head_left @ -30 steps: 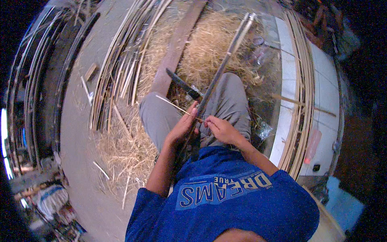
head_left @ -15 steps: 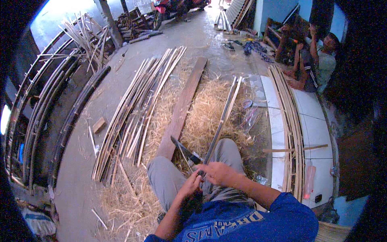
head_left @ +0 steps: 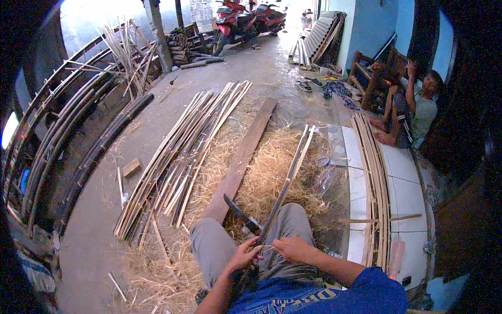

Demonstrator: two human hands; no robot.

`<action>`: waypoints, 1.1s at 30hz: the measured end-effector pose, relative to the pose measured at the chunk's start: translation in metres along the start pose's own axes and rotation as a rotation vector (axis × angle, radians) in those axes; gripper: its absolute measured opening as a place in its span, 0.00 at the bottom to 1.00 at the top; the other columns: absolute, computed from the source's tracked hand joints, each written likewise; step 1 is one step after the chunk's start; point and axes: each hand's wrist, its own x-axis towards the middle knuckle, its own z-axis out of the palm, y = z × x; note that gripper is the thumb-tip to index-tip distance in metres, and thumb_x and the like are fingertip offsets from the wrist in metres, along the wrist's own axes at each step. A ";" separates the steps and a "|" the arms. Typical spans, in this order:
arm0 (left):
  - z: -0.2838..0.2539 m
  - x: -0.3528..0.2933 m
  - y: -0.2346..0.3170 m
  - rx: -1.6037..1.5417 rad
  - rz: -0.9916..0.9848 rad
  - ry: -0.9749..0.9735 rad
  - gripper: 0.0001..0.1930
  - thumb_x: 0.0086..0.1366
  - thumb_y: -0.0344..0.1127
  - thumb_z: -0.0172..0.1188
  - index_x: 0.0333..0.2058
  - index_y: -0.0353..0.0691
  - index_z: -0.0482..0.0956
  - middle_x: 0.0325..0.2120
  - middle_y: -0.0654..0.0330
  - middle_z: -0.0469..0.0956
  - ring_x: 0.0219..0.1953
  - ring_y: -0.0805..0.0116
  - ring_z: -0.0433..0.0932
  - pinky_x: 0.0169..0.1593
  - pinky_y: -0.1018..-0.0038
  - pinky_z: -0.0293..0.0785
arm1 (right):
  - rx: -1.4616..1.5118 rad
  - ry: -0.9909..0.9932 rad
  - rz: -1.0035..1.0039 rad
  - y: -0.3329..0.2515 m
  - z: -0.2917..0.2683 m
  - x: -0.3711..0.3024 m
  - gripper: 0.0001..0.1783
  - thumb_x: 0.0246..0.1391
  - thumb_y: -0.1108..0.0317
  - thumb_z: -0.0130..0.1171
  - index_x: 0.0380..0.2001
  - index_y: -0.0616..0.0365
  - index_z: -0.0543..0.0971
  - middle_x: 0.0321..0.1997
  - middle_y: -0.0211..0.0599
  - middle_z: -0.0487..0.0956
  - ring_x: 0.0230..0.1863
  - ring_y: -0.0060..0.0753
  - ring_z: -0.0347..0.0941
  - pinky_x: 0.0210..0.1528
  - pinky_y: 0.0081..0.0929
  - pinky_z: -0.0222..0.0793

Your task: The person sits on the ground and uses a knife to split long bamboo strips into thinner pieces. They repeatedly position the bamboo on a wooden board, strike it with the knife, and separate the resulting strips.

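Two hands are at work on one piece, near each other but not touching. Take the brown plank (head_left: 246,157) as your landmark: the long slats (head_left: 282,196) you are working on lie to its right, running from your lap out over the shavings (head_left: 269,159), with their far ends parted. Your left hand (head_left: 243,256) is closed around the near part of these slats, just beyond the plank's near end. Your right hand (head_left: 294,249) has its fingertips pinched on a thin pale strip (head_left: 266,246) that reaches across to the slats.

You look to be at the binding step, with the strip being pulled snug around the slats; whether it already makes a full turn is too small to tell. The next move seems to call for a firm left grip, even tension from the right, and care with the knife (head_left: 242,214) beside the plank's near end.

As for containers, some clear plastic wrapping (head_left: 326,176) lies right of the plank, beyond the shavings, and a white sack (head_left: 36,273) sits far to its left, closer to your side. You cannot tell from here what either holds.
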 end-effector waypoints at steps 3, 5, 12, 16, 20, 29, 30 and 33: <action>-0.008 0.019 -0.024 0.058 0.116 0.039 0.30 0.62 0.39 0.61 0.59 0.40 0.60 0.44 0.59 0.73 0.29 0.73 0.78 0.25 0.79 0.71 | 0.351 -0.053 0.087 0.005 -0.001 -0.020 0.11 0.59 0.61 0.48 0.37 0.56 0.72 0.29 0.48 0.74 0.34 0.54 0.72 0.35 0.43 0.67; -0.009 0.014 -0.025 0.074 0.130 0.063 0.31 0.61 0.39 0.62 0.59 0.41 0.60 0.38 0.61 0.74 0.26 0.76 0.74 0.24 0.80 0.69 | 0.408 -0.060 0.124 -0.009 -0.013 -0.031 0.11 0.60 0.62 0.47 0.39 0.57 0.72 0.29 0.50 0.75 0.31 0.57 0.72 0.34 0.44 0.68; 0.009 -0.003 0.034 -0.086 -0.117 0.035 0.28 0.61 0.42 0.61 0.58 0.46 0.60 0.27 0.63 0.74 0.21 0.76 0.69 0.21 0.79 0.63 | 0.964 0.544 0.548 0.032 0.042 -0.007 0.11 0.62 0.62 0.46 0.39 0.56 0.74 0.28 0.34 0.70 0.25 0.31 0.66 0.26 0.30 0.62; -0.010 0.012 -0.012 -0.236 -0.070 0.053 0.24 0.64 0.38 0.54 0.56 0.43 0.60 0.28 0.59 0.77 0.21 0.74 0.72 0.22 0.78 0.67 | 2.025 0.405 0.859 0.007 0.060 0.027 0.05 0.62 0.63 0.47 0.39 0.47 0.70 0.17 0.18 0.58 0.15 0.13 0.51 0.14 0.14 0.48; 0.000 0.000 -0.003 -0.190 -0.216 0.127 0.15 0.63 0.37 0.54 0.48 0.40 0.69 0.27 0.63 0.78 0.24 0.74 0.74 0.26 0.76 0.72 | 1.962 -0.168 0.804 -0.009 0.074 0.037 0.04 0.61 0.64 0.48 0.39 0.48 0.70 0.19 0.19 0.63 0.16 0.13 0.54 0.15 0.14 0.49; 0.010 -0.003 0.000 -0.069 -0.120 0.077 0.12 0.67 0.38 0.50 0.41 0.36 0.73 0.26 0.64 0.76 0.24 0.77 0.73 0.26 0.80 0.70 | 0.551 0.142 0.313 -0.020 0.039 0.013 0.13 0.57 0.58 0.53 0.41 0.54 0.73 0.32 0.46 0.79 0.32 0.48 0.77 0.30 0.41 0.70; 0.014 0.003 -0.004 -0.023 -0.094 0.091 0.12 0.68 0.37 0.49 0.43 0.35 0.73 0.26 0.64 0.76 0.24 0.76 0.73 0.27 0.79 0.70 | 0.448 0.146 0.415 -0.028 0.026 0.013 0.16 0.56 0.57 0.54 0.43 0.53 0.73 0.32 0.49 0.79 0.33 0.53 0.77 0.32 0.45 0.70; 0.016 0.011 -0.033 0.409 0.207 0.128 0.12 0.67 0.37 0.49 0.44 0.35 0.72 0.25 0.63 0.76 0.23 0.76 0.72 0.26 0.78 0.70 | 0.433 0.265 0.345 -0.042 0.016 0.029 0.21 0.54 0.49 0.55 0.44 0.51 0.73 0.25 0.49 0.78 0.31 0.58 0.75 0.31 0.48 0.70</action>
